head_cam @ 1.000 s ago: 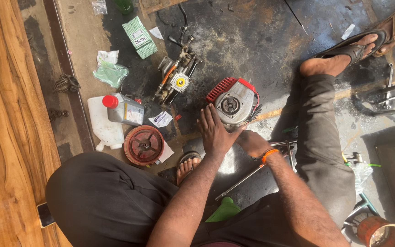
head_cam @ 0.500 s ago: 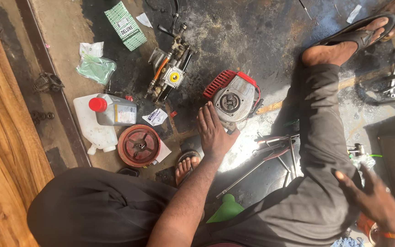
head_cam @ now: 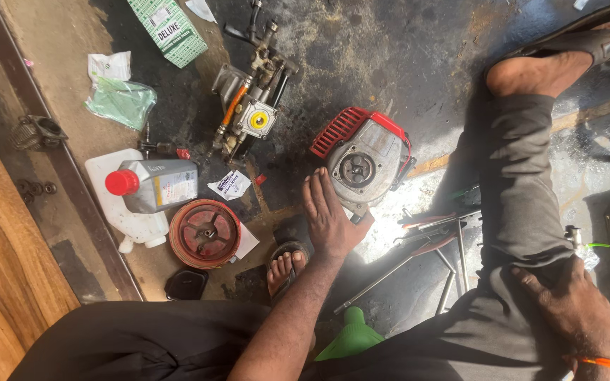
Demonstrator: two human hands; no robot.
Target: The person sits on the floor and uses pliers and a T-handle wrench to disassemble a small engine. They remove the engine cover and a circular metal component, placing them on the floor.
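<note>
The engine, a small grey unit with a red ribbed cover, lies on the dark oily floor near the middle of the view. The left hand rests flat beside it, palm down and fingers spread, its fingertips touching the engine's lower left edge; it grips nothing. The right hand lies open on the person's right knee, well apart from the engine, fingers loose on the dark trousers, with an orange band at the wrist.

Just right of the left hand, thin metal rods with red handles lie on a bright patch of floor. Below the left hand, a sandalled foot shows its toes. Left of that sits a round red cover, and above it a grey bottle with a red cap lies across a white jug. Above the engine, to the left, lies a carburettor assembly with a yellow centre. A green box and a green bag lie at the upper left. A green funnel pokes out between the legs.
</note>
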